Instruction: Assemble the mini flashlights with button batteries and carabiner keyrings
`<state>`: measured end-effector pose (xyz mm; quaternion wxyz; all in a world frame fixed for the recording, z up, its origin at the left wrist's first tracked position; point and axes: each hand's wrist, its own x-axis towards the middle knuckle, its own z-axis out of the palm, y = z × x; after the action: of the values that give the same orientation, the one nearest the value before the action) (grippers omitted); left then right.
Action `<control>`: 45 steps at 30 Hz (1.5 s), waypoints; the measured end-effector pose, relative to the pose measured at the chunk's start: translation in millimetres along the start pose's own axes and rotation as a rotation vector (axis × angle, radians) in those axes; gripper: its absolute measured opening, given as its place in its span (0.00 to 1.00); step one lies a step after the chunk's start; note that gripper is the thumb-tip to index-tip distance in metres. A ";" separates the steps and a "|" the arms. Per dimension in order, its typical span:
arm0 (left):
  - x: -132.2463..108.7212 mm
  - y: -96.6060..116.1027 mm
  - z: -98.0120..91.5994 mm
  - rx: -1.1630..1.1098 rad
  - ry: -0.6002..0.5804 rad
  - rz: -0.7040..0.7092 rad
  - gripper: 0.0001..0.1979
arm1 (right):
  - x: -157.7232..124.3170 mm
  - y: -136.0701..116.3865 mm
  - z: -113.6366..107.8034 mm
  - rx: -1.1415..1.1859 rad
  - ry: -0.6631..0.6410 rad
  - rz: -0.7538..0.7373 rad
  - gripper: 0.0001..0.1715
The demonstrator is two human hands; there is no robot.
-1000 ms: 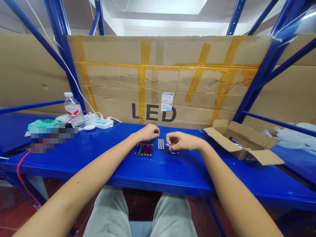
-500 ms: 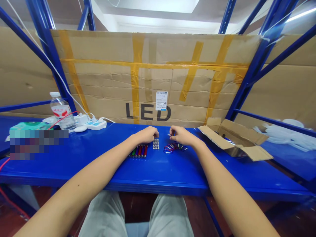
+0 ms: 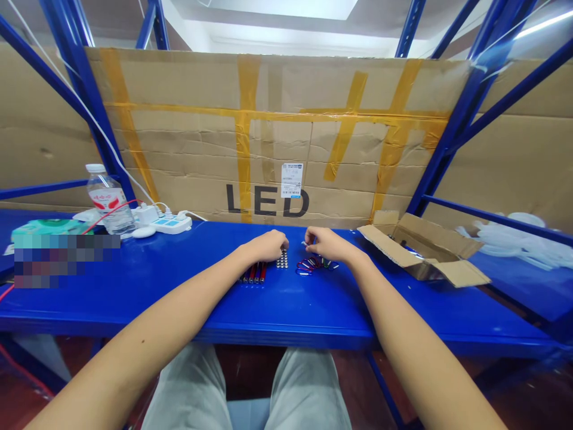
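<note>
My left hand (image 3: 268, 245) is closed, its fingertips pressed together at the far end of several small round silver pieces (image 3: 282, 261) laid in rows. Whatever those fingers hold is hidden. Under my left wrist lie several slim coloured metal tubes (image 3: 256, 273) side by side, partly covered by the forearm. My right hand (image 3: 323, 242) pinches a small silver piece (image 3: 305, 243) between thumb and fingers, just above the table. Below it is a loose fan of coloured carabiner clips (image 3: 313, 265), red and blue among them.
An open cardboard box (image 3: 421, 251) with dark and blue items inside stands at right. On the left are a plastic bottle (image 3: 110, 203), a white power strip (image 3: 172, 224) and a green packet (image 3: 49, 229). A large cardboard panel (image 3: 201, 149) backs the blue table (image 3: 286, 310).
The view has shifted slightly. My left hand and forearm cover a little more of the tubes and the silver pieces. My right hand keeps its pinch, nearly in place.
</note>
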<state>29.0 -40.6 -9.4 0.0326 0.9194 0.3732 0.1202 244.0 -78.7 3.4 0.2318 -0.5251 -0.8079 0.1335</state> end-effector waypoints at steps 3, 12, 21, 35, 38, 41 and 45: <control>-0.1 -0.7 0.5 0.011 -0.013 0.009 0.24 | 0.3 0.3 1.0 -0.001 -0.005 -0.002 0.07; 0.8 -6.5 1.5 0.018 -0.021 -0.020 0.24 | -0.2 -1.2 0.8 0.009 0.007 -0.007 0.06; 5.8 -25.1 0.0 0.005 -0.024 0.079 0.18 | 0.4 0.3 1.0 0.005 0.007 0.006 0.06; 12.3 -46.7 1.8 -0.048 0.013 -0.002 0.11 | 1.9 -0.7 1.5 0.049 0.034 0.022 0.09; 10.1 -50.8 0.3 -0.053 0.035 -0.042 0.12 | 3.2 -3.0 2.5 0.125 0.055 0.040 0.12; 8.4 -52.2 -0.7 -0.029 0.059 -0.086 0.12 | 4.6 -5.8 5.6 0.139 0.079 0.034 0.10; 7.7 -51.0 -0.3 0.012 -0.013 -0.113 0.12 | 7.2 -5.3 14.9 0.177 0.066 0.048 0.09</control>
<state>-0.3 1.4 -15.3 0.0362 0.8978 0.4250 0.1099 229.7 -73.9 -5.3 0.3004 -0.5259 -0.7721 0.1924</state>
